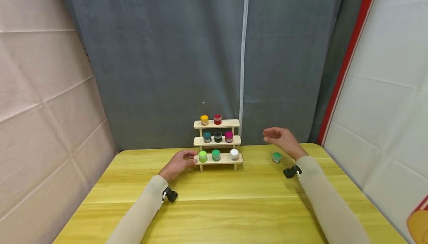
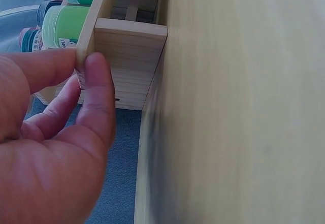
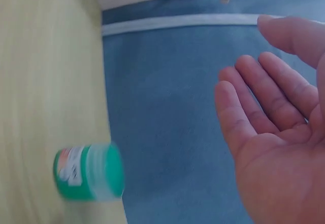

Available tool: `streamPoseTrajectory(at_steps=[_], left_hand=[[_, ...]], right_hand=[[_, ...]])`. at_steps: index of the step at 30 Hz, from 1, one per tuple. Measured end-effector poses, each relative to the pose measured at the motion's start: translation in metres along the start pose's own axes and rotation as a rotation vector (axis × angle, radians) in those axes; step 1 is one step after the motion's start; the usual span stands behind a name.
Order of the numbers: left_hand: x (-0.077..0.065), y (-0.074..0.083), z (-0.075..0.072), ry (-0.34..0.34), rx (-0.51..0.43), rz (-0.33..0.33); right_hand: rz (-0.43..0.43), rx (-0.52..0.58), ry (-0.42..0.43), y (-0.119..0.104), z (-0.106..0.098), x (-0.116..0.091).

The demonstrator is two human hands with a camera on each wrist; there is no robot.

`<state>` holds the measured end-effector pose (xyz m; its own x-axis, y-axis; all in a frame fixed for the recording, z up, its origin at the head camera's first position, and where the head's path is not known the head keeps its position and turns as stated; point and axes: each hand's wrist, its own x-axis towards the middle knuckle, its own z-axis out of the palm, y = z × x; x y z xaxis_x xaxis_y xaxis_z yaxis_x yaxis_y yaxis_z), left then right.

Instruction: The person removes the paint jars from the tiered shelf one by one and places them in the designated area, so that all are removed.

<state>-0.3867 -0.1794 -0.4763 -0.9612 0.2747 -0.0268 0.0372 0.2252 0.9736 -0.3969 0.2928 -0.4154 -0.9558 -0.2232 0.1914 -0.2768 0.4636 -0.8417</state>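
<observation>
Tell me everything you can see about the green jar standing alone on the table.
The green jar is small, round and plastic-looking, with a paler band below its green top and a white label with an orange patch. It appears closed and stands upright on the table, right of the shelf. The right hand is near but not touching it.

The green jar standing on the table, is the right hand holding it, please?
No, the right hand is apart from the green jar, which stands on the table.
</observation>
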Motion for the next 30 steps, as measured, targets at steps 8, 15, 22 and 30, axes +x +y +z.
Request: streamPoseTrajectory(at_steps=[8,15,22,30], left_hand=[[0.000,0.000,0.000,0.010,-0.016,-0.013],[0.000,0.000,0.001,0.011,-0.015,-0.010],[0.000,0.000,0.001,0.004,-0.021,-0.015],[0.002,-0.001,-0.001,-0.010,-0.029,-0.001]], right_hand=[[-0.022,0.023,0.001,-0.022,0.009,0.009],[-0.032,0.052,0.004,-0.042,0.024,0.024],[-0.102,0.064,0.001,-0.061,0.042,0.038],[-0.149,0.092,0.032,-0.084,0.064,0.059]])
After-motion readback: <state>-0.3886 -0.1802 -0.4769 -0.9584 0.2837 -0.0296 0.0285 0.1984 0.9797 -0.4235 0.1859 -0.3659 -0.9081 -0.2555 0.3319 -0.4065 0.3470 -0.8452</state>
